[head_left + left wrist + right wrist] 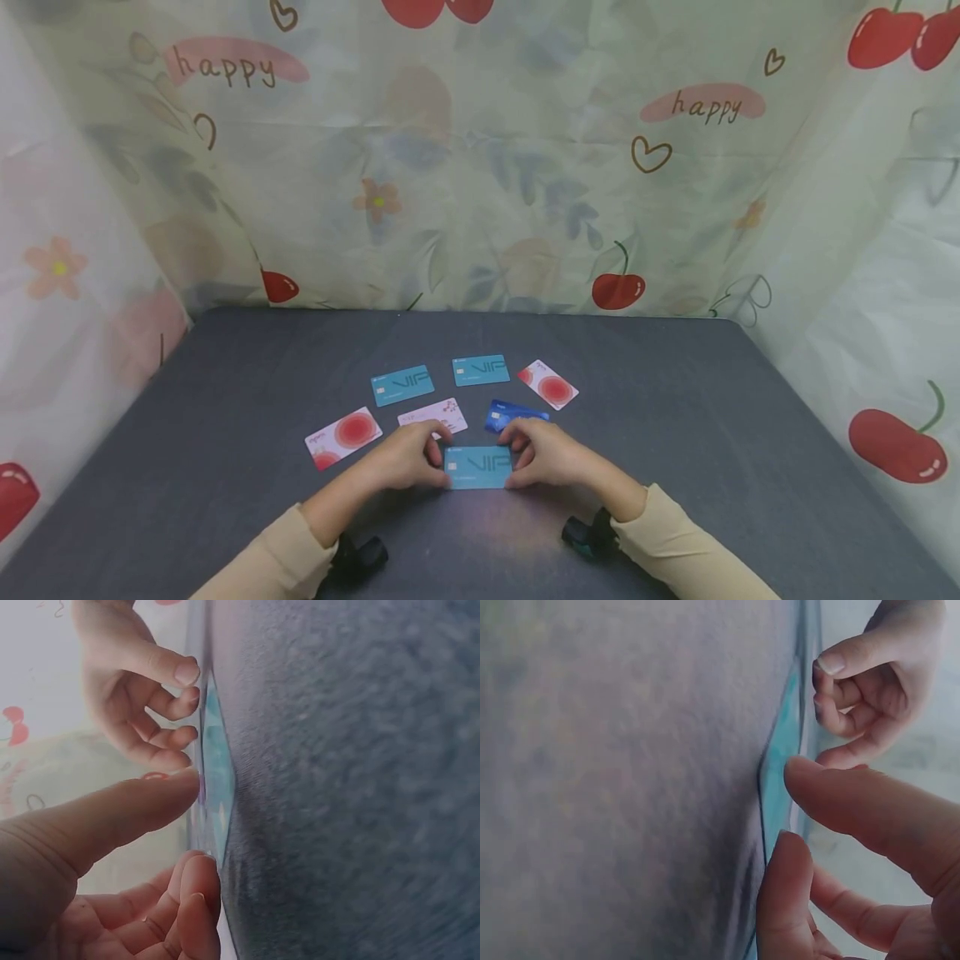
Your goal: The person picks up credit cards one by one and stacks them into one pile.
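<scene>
A teal VIP card (478,468) lies face up on the dark table, its long side toward me. The left hand (412,455) holds its left end, thumb at the near corner and index finger at the far corner. At the right end, the right hand (547,454) holds it the same way. Both wrist views show the teal card low and edge-on at the table surface, behind thumb and curled fingers. Just beyond the hands lie a pink card (435,414), partly covered by the left fingers, and a dark blue card (514,412), partly covered by the right fingers.
Two more teal VIP cards (402,386) lie farther back on the table (660,400). White cards with red circles lie at left (343,437) and back right (549,385). A patterned curtain (480,225) stands behind the table and along both sides.
</scene>
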`<state>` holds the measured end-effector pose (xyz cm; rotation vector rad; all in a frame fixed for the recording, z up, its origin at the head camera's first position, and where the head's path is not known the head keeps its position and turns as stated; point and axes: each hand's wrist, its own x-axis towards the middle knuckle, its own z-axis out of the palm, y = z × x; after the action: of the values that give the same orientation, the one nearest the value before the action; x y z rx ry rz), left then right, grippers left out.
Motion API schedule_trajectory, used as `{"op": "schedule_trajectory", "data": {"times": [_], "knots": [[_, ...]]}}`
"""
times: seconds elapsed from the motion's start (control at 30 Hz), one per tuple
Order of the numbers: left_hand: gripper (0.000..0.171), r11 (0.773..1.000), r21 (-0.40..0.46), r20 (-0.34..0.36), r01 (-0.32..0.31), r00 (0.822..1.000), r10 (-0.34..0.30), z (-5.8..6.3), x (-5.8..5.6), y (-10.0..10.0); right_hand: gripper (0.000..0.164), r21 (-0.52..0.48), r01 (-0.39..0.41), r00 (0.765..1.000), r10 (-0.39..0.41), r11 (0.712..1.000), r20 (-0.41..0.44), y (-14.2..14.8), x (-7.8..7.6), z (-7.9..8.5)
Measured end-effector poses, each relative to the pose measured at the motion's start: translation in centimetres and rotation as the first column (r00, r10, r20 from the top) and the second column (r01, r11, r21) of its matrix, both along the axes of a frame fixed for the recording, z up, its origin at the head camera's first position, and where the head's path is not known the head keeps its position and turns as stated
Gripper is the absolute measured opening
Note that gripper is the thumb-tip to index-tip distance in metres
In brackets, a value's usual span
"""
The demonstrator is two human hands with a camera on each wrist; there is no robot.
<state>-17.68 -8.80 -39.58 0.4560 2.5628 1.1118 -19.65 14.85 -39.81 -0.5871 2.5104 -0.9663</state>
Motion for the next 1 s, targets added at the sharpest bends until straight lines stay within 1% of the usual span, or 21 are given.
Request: {"op": "schedule_trajectory", "data": {"times": [0.2, 0.3, 0.47, 0.63, 0.77, 0.9, 1.0], "knots": [[0.049, 1.0, 0.001, -0.008, -0.003, 1.0, 0.003, 0.3, -0.3, 0.0, 0.045, -0.028, 0.04, 0.999, -0.039, 0.999, 0.027, 0.7, -0.3, 0.4], [0.05, 1.0, 0.003, -0.012, -0.005, 1.0, 0.005, 0.4, -0.4, 0.0, 0.045, -0.039, 0.056, 0.998, -0.055, 0.998, 0.027, 1.0, -0.3, 0.6], [0.048, 1.0, 0.003, -0.013, -0.001, 1.0, 0.001, 0.6, -0.8, 0.1, 0.044, -0.066, 0.046, 0.998, -0.049, 0.997, -0.032, 1.9, -0.4, 0.7], [0.047, 1.0, 0.011, -0.026, 0.012, 1.0, -0.012, 0.8, -1.3, 0.2, 0.044, -0.057, 0.057, 0.995, -0.061, 0.997, -0.073, 2.7, -0.6, 0.8], [0.046, 1.0, -0.001, -0.046, 0.018, 0.999, -0.018, 0.8, -1.7, 0.6, 0.044, -0.05, 0.095, 0.993, -0.098, 0.994, -0.064, 3.2, -0.9, 0.8], [0.044, 1.0, -0.002, -0.054, 0.023, 0.998, -0.023, 0.9, -2.3, 1.3, 0.045, -0.042, 0.13, 0.99, -0.131, 0.991, -0.046, 3.6, -1.2, 0.9], [0.043, 1.0, -0.001, -0.053, 0.017, 0.998, -0.017, 0.9, -2.8, 1.9, 0.045, -0.039, 0.144, 0.988, -0.146, 0.989, -0.049, 3.9, -1.4, 0.8]]}}
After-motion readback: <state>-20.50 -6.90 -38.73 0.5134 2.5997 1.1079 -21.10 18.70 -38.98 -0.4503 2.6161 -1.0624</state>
